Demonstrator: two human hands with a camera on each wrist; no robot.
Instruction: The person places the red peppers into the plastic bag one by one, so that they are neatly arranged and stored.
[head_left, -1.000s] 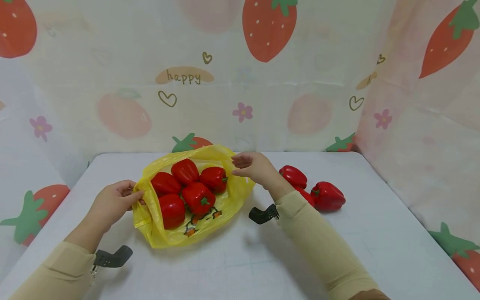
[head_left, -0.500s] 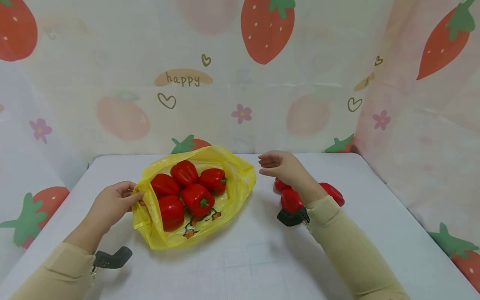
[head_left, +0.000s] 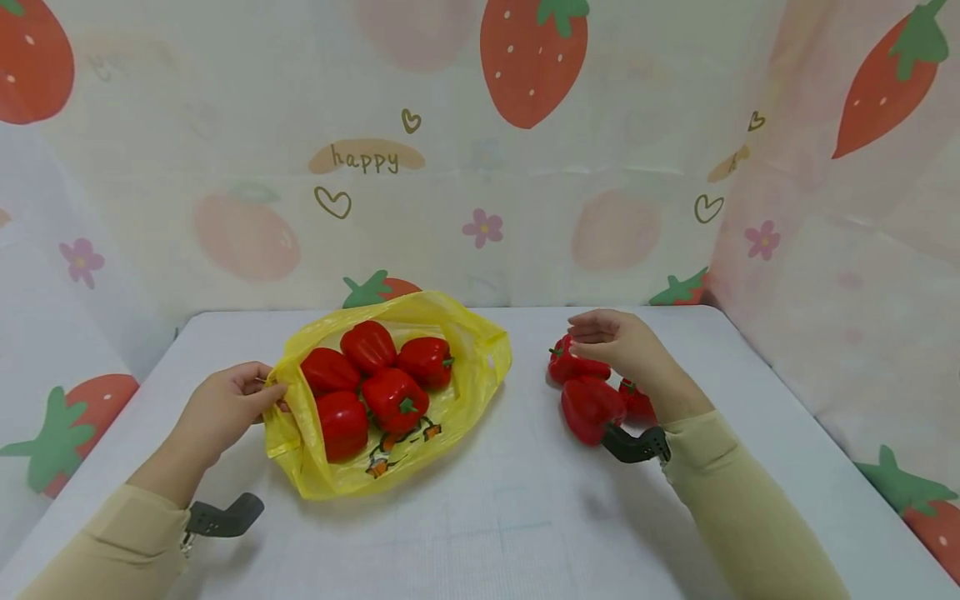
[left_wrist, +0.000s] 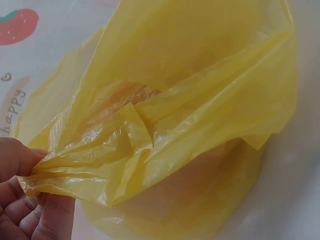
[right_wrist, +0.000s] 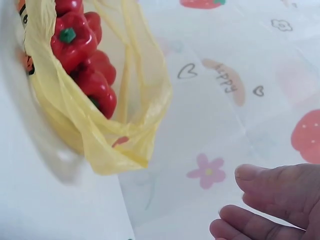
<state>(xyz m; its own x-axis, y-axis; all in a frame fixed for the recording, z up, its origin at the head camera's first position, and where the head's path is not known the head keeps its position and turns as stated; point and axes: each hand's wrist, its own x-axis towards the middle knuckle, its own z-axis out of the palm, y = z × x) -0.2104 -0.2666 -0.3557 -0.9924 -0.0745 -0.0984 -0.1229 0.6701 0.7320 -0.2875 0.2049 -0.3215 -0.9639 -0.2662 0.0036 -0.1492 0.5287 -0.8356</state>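
With thumb and fingertips, my left hand (head_left: 228, 404) pinches the gathered left edge of a thin yellow plastic bag (head_left: 480, 342). The bag's mouth is spread wide, and several red bell peppers (head_left: 396, 400) with green stems lie inside it. My right hand (head_left: 633, 354) hovers with loosely extended fingers and holds nothing. Under and in front of it are loose red bell peppers: one at the front (head_left: 588, 408), one partly behind the fingers (head_left: 564, 362) and one partly hidden by the wrist (head_left: 637, 404). In the left wrist view, the crumpled bag plastic (left_wrist: 200, 100) hides the peppers.
Everything stands on a white tabletop (head_left: 450, 542). Behind and beside it hang pale curtains (head_left: 637, 100) printed with strawberries, hearts and flowers. A dark wrist mount (head_left: 225, 515) sticks out from the left sleeve, and another mount (head_left: 636, 444) from the right one.
My right hand has moved right, from beside the bag's right rim to over the loose peppers. My left hand and the bag have stayed in place.
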